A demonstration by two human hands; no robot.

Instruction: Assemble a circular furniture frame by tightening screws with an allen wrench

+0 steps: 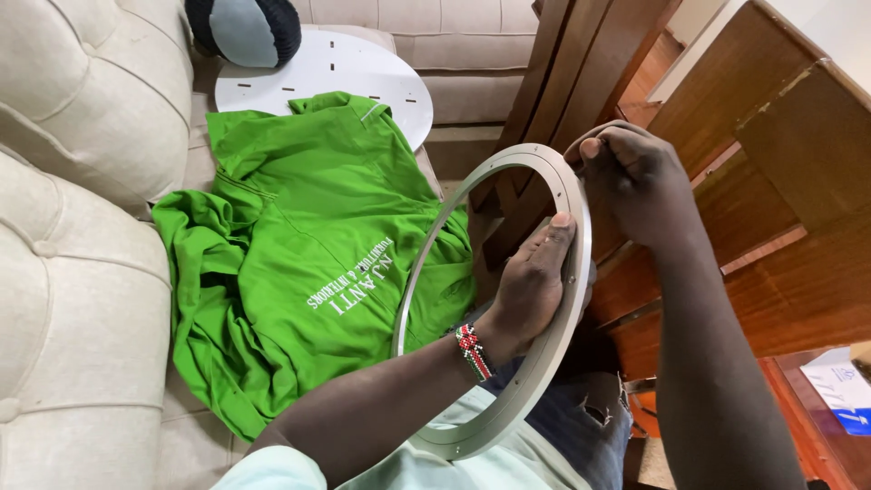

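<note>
Grey metal forms the large flat ring (508, 299), a turntable-style bearing of two nested bands, which a person seated on a cream tufted sofa (82, 227) holds tilted on edge over their lap. The left hand (535, 281) reaches through the ring's open middle and closes on the right-hand band, fingers curled around the inner edge and the thumb laid along the face. The right hand (635, 181) is closed on the ring's top edge, thumb pressed on the rim, fingers wrapped behind. A red, white and black beaded wristband (472, 349) sits on the left wrist.

Beside the ring, on the sofa seat, lies a crumpled bright green collared shirt (299, 263) with white lettering. Beyond it, toward the sofa's back edge, rests a round white board (336, 73) with small slots, and a dark and pale blue rounded cushion or cap (245, 27) sits at its far edge. Brown polished wooden parts (726, 181) stand just to the right.

Judging from this grip, the ring is best handled with one hand steadying one band while the other turns or checks the second. Fingertips should be kept clear of the seam between the bands, where they could be pinched. Resting the lower edge on the lap would likely keep it from slipping.
</note>
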